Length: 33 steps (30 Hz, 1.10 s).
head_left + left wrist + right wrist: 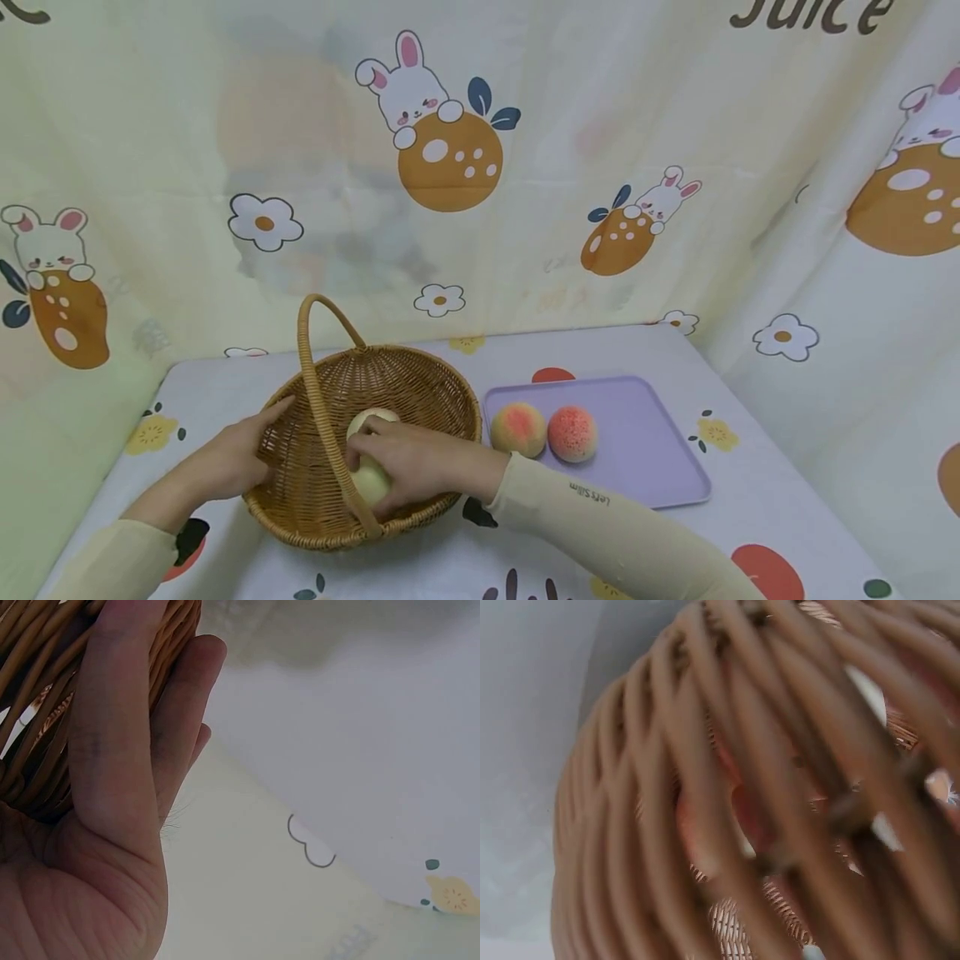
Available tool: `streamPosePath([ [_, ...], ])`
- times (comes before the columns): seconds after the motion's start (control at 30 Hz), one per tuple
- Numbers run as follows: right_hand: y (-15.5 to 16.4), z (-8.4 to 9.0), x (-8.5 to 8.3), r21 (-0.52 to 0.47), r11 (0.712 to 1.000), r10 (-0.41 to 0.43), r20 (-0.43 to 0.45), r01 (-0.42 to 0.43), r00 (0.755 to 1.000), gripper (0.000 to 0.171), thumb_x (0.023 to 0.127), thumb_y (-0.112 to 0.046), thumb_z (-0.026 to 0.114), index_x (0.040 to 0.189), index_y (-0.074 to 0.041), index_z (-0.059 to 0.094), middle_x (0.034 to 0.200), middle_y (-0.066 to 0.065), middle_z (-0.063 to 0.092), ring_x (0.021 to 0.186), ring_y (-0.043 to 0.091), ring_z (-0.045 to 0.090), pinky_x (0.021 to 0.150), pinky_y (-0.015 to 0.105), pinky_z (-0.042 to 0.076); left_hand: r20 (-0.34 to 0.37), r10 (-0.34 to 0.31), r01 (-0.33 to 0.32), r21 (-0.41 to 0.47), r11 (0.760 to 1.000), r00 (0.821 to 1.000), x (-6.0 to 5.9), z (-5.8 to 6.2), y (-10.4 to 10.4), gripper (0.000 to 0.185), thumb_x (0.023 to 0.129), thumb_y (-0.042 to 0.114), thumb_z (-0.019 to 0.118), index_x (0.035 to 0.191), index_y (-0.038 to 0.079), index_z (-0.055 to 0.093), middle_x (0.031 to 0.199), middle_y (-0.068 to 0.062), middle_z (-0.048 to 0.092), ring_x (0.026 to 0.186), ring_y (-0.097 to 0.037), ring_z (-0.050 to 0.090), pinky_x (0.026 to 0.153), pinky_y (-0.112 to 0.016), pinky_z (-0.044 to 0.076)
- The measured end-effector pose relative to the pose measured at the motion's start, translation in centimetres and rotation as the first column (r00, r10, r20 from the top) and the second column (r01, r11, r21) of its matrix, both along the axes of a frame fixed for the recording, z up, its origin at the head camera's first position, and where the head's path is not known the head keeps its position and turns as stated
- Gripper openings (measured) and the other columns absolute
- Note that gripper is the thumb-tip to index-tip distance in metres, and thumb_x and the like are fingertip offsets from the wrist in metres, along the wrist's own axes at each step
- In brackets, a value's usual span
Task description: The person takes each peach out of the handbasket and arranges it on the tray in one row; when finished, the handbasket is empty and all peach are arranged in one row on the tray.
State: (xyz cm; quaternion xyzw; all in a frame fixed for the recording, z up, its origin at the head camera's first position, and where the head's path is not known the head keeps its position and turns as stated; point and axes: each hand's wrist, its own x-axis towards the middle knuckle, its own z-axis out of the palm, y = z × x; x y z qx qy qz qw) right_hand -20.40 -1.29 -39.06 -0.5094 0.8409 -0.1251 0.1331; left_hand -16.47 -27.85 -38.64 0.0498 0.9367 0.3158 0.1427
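Head view gives the whole layout: wicker basket [360, 450] on the counter [750, 500], near-left of a lilac tray [652, 450] that carries two peach-coloured fruits [517, 428] [572, 432] side by side, touching or nearly so. Right hand [408, 462] is inside the basket, fingers curled over a pale yellowish fruit [371, 482], so the grip is closed round it; the fruit sits low in the basket, near side, just right of the handle [322, 408]. Left hand [228, 458] lies flat on the basket's left outer wall, fingers straight, grip open and holding nothing. Left wrist view confirms that only: straight fingers [112, 750] pressed against the weave [30, 750], plus a strip of patterned cloth the head view shows as the backdrop [600, 125]. No fruit or tray there. Right wrist view is mostly blurred wicker strands [765, 787] very close up, with pinkish patches behind them, probably fingers, too soft to say; the pale fruit can't be made out in it. In the head view the hand hides most of that fruit, and the handle crosses in front of it. Both forearms wear cream sleeves, cut off by the near edge.
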Motion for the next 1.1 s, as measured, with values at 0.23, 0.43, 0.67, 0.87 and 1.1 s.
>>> streamPosePath([
  [0.23, 0.1, -0.1, 0.0, 0.033, 0.997, -0.062, -0.028, 0.063, 0.998, 0.056, 0.073, -0.043, 0.089, 0.117, -0.023, 0.059, 0.107, -0.009, 0.052, 0.089, 0.005, 0.053, 0.074, 0.019, 0.045, 0.012, 0.009, -0.009, 0.001, 1.0, 1.0, 0.0, 0.0, 0.0, 0.101, 0.07, -0.015, 0.063, 0.159, -0.003, 0.018, 0.15, -0.044, 0.027, 0.1, -0.04, 0.052, 0.062, -0.038, 0.047],
  [0.43, 0.4, 0.0, -0.1, 0.091, 0.993, -0.069, -0.025, 0.071, 0.997, 0.063, 0.068, -0.034, 0.092, 0.124, -0.024, 0.067, 0.113, -0.004, 0.05, 0.096, 0.007, 0.053, 0.083, 0.022, 0.046, 0.005, -0.001, 0.001, -0.008, 1.0, 1.0, 0.0, 0.0, 0.0, 0.1, 0.07, -0.014, 0.064, 0.159, -0.004, 0.018, 0.15, -0.044, 0.027, 0.104, -0.041, 0.05, 0.068, -0.038, 0.047],
  [0.67, 0.9, -0.5, -0.5, 0.026, 1.0, -0.004, 0.022, 0.004, 1.0, 0.059, 0.069, -0.032, 0.092, 0.118, -0.022, 0.06, 0.11, -0.011, 0.06, 0.098, 0.003, 0.056, 0.085, 0.02, 0.045, 0.005, 0.003, -0.002, -0.027, 1.0, 1.0, -0.1, 0.0, 0.0, 0.1, 0.07, -0.013, 0.065, 0.159, -0.004, 0.019, 0.15, -0.044, 0.029, 0.103, -0.041, 0.05, 0.067, -0.038, 0.047],
  [0.87, 2.4, 0.8, -1.4, -0.099, 0.994, -0.04, 0.085, 0.048, 0.996, 0.07, 0.068, -0.031, 0.091, 0.131, -0.018, 0.064, 0.12, -0.01, 0.062, 0.108, 0.004, 0.055, 0.09, 0.025, 0.045, 0.006, 0.001, -0.001, -0.018, 1.0, 1.0, -0.2, 0.0, 0.0, 0.101, 0.069, -0.013, 0.066, 0.159, -0.004, 0.019, 0.149, -0.044, 0.029, 0.103, -0.041, 0.051, 0.066, -0.038, 0.048],
  [1.1, 6.6, 3.0, -3.3, -0.417, 0.893, -0.044, 0.29, 0.168, 0.956, 0.063, 0.07, -0.02, 0.089, 0.128, -0.016, 0.066, 0.12, -0.011, 0.062, 0.108, 0.009, 0.058, 0.087, 0.032, 0.052, 0.008, 0.001, -0.001, -0.014, 1.0, 1.0, -0.3, 0.0, -0.1, 0.101, 0.069, -0.013, 0.066, 0.159, -0.004, 0.019, 0.15, -0.044, 0.028, 0.104, -0.041, 0.051, 0.067, -0.038, 0.048],
])
